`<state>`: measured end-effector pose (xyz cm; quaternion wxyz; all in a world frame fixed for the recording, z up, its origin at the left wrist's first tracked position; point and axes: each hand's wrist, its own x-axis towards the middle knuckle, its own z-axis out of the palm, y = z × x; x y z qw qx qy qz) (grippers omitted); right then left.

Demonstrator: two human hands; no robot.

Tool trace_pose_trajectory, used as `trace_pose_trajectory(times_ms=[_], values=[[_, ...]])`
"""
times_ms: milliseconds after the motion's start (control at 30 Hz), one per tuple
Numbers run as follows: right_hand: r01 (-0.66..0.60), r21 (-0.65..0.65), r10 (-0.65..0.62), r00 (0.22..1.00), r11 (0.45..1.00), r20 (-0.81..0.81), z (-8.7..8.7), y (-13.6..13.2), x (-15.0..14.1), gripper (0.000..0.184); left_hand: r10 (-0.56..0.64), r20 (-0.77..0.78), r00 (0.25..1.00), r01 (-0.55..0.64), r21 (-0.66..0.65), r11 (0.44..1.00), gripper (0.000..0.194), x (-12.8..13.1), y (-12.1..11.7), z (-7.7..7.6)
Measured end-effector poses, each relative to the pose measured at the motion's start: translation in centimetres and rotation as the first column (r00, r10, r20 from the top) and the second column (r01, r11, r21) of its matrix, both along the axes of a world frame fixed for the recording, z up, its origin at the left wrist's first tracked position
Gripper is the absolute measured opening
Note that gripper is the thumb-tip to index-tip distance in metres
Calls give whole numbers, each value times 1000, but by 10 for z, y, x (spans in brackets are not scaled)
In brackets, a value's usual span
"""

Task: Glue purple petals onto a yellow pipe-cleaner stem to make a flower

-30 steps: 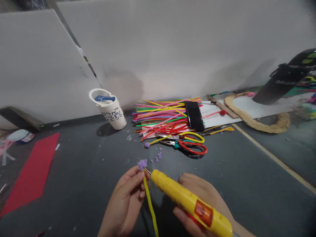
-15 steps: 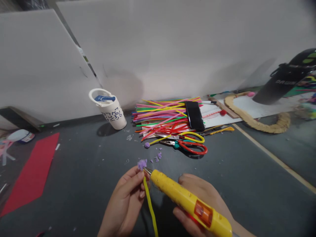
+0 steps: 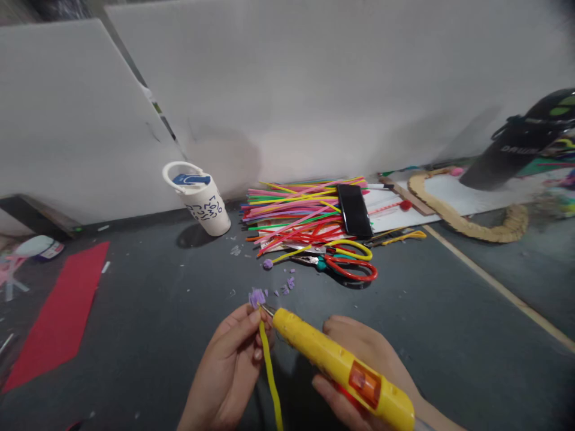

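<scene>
Between thumb and fingers, my left hand (image 3: 231, 353) pinches a yellow pipe cleaner (image 3: 270, 374) near its top, and the stem hangs down below. A ragged purple tuft (image 3: 257, 297) sits at the upper end, just above my fingertips. My right hand (image 3: 366, 359) is wrapped around a yellow glue gun (image 3: 323, 350). Its metal nozzle touches or nearly touches the base of the tuft; I cannot tell which. Small purple scraps (image 3: 288, 284) lie just beyond. Another yellow pipe cleaner (image 3: 287, 255) with a purple ball (image 3: 268, 264) on its end rests further back.
Behind my hands lie red-handled pliers (image 3: 354, 269), yellow-handled scissors (image 3: 359, 248), a pile of coloured pipe cleaners (image 3: 291, 206) and a phone (image 3: 354, 209). A white tumbler (image 3: 204, 206) stands left. Red paper (image 3: 63, 311) lies far left; a dark bottle (image 3: 512, 143) stands far right.
The glue gun and the purple tuft have shifted very slightly to the left. Both hands keep their grip, and the other things stay where they were.
</scene>
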<state>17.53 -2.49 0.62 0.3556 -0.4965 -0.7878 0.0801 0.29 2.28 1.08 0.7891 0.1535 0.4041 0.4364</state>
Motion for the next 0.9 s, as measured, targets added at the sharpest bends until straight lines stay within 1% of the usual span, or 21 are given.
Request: trace_pose_trajectory(times_ms=[33,100,233,333,367,400,433,467,500,533,567,633,700,767,833,900], values=[[-19,-12,19,1000,1000,19,3,0,1,34,-6,2,1000,6,-2,1000,19,0,0,0],[-29,9,29,999,1000,25,6,1,2,32,-18,5,1000,18,-4,1000,18,0,-1,0],[-27,30,26,999,999,21,4,2,0,28,-26,-4,1000,26,1,1000,16,0,-2,0],[33,73,-32,999,997,-18,-1,1,0,26,-14,-30,999,14,19,1000,16,-4,2,0],[59,48,-57,998,997,-36,-3,1,2,25,3,-43,999,-1,31,1000,16,-6,4,-1],[78,-4,-78,995,997,-57,-4,2,4,24,26,-57,998,-24,45,999,16,-9,7,-1],[73,-110,-81,994,991,-70,-5,3,7,22,58,-74,996,-53,62,997,16,-13,11,-2],[56,-222,-78,993,973,-90,-4,4,10,22,98,-89,991,-91,81,993,16,-17,14,-3],[21,-340,-58,993,940,-101,-3,5,13,21,133,-105,986,-122,99,987,16,-22,18,-4],[-17,-430,-36,993,902,-115,-2,7,15,20,167,-120,979,-153,118,981,16,-27,21,-5],[-57,-488,-8,991,871,-130,-1,10,16,19,187,-134,973,-169,137,976,16,-31,24,-5],[-168,-551,112,985,817,-134,0,15,14,17,202,-151,968,-177,163,971,16,-38,28,-4],[-282,-558,271,957,780,-104,-4,19,7,23,190,-161,968,-161,178,971,17,-41,28,0],[-348,-544,390,920,763,-42,-12,24,-3,28,170,-177,969,-135,195,972,18,-42,26,8],[-368,-528,436,900,765,4,-21,26,-14,31,154,-201,967,-108,222,969,18,-39,24,18],[-375,-503,457,888,778,45,-28,28,-22,29,141,-232,962,-80,252,964,20,-37,24,28]])
